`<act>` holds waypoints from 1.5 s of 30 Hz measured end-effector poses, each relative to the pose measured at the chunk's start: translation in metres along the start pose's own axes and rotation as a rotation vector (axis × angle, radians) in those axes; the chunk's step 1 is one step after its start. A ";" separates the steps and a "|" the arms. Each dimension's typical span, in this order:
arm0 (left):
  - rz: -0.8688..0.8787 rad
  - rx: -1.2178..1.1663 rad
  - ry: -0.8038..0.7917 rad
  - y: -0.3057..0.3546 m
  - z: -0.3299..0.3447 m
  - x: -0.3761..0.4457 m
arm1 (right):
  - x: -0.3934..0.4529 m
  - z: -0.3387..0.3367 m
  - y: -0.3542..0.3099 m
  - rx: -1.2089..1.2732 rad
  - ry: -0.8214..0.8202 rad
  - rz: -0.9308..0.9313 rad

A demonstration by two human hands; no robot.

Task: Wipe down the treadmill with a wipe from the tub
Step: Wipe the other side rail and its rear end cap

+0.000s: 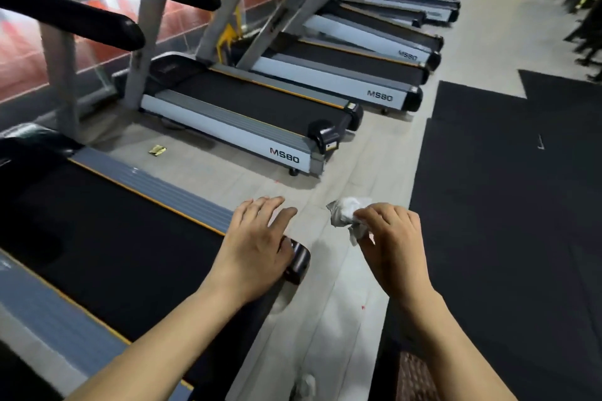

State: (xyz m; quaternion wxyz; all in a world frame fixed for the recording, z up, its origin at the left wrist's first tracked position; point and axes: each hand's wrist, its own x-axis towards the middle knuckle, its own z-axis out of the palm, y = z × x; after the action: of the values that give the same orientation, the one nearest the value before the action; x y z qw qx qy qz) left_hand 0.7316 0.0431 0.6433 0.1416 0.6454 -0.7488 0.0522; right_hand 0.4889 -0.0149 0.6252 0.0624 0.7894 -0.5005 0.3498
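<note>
White and crumpled, the wipe [347, 216] is pinched between the thumb and curled fingers of your right hand [392, 246], held in the air above the pale floor [329, 303] just beside the rear corner of the treadmill [114, 238]. Your left hand [255, 246] hovers with fingers straight and spread over that corner's black end cap [298, 262], gripping nothing. You see the treadmill's long axis run from lower right to upper left, its black belt and grey side rail [156, 187] pointing away toward the uprights, parallel to the neighbouring MS80 machine [228, 127].

Floor [342, 153] between treadmills [228, 114] seemingly open.
</note>
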 end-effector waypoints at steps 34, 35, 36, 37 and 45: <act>-1.008 0.166 0.053 -0.100 0.112 0.418 | 0.501 0.376 0.165 0.420 -0.553 -0.645; -1.044 0.171 0.056 -0.110 0.115 0.424 | 0.513 0.388 0.158 0.438 -0.562 -0.678; -1.079 0.181 0.065 -0.119 0.119 0.430 | 0.524 0.401 0.151 0.453 -0.566 -0.715; -1.111 0.191 0.079 -0.129 0.122 0.436 | 0.535 0.413 0.144 0.463 -0.564 -0.747; -1.290 0.205 0.104 -0.213 0.136 0.495 | 0.629 0.504 0.084 0.531 -0.584 -0.877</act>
State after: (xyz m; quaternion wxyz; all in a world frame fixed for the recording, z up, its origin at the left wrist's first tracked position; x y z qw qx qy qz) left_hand 0.8581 -0.4975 0.6294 0.1184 0.9719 -0.1948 0.0592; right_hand 0.8252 -0.7524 0.6143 -0.1390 0.9749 -0.0192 0.1727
